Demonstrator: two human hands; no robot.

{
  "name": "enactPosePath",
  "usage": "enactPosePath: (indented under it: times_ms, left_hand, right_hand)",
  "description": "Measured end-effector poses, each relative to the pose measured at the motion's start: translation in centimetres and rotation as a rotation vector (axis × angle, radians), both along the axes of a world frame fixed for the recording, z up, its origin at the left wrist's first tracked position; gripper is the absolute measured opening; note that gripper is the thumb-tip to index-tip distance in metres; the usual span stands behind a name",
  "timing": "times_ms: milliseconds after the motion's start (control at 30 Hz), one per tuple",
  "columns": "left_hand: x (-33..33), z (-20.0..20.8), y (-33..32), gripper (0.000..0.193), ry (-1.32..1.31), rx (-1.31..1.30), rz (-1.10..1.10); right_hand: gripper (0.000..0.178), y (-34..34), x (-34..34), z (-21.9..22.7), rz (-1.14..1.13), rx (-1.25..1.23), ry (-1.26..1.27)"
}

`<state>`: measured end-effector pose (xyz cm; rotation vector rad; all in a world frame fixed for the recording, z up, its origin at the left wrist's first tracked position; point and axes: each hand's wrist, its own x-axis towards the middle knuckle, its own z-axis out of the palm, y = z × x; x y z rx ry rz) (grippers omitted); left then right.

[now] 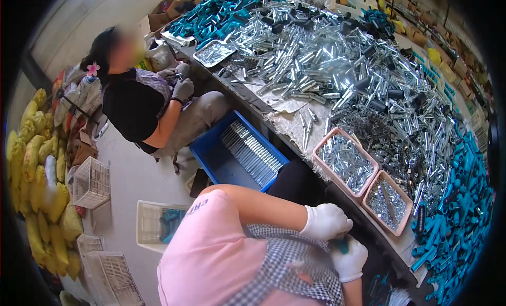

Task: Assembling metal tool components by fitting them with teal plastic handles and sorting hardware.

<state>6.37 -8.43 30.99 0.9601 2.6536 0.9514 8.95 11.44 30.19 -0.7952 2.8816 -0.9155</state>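
My left hand (327, 221), in a white glove, is closed, its fingertips pinched together just above my right hand. What it grips, if anything, is hidden or too small to name. My right hand (350, 258), also white-gloved, is closed around a teal plastic piece (340, 245); only part of that piece shows between the hands. Both hands are low in front of my checked apron, beside the table edge. Nearest to them on the table are a pink tray of small metal parts (370, 193) and a longer pink tray of shiny metal pins (337, 132).
Chrome tubes (305, 69) heap over the table, with teal plastic parts (464, 185) at its right. A blue crate (208, 161) holds a row of metal rods. Across from it sits a co-worker (132, 103) in grey gloves. White baskets (94, 182) and yellow sacks (39, 153) stand left.
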Motion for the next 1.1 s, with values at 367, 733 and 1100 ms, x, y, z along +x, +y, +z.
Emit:
enactPosePath:
  times_ms: [367,733,1100]
  left_hand:
    - [-0.7,1.6,-1.0,0.021,0.715,0.662,0.390]
    - [-0.2,-1.1,2.9,0.034,0.748,0.711,0.302]
    - [-0.5,0.7,2.1,0.019,0.697,0.692,0.455]
  right_hand:
    - [0.041,-0.8,-2.1,-4.2,-0.383,-1.258,-0.906]
    - [0.067,-0.4,-0.4,-2.1,0.118,-1.535,-1.477]
    - [0.065,-0.9,-1.4,-3.1,0.052,-1.542,-1.519]
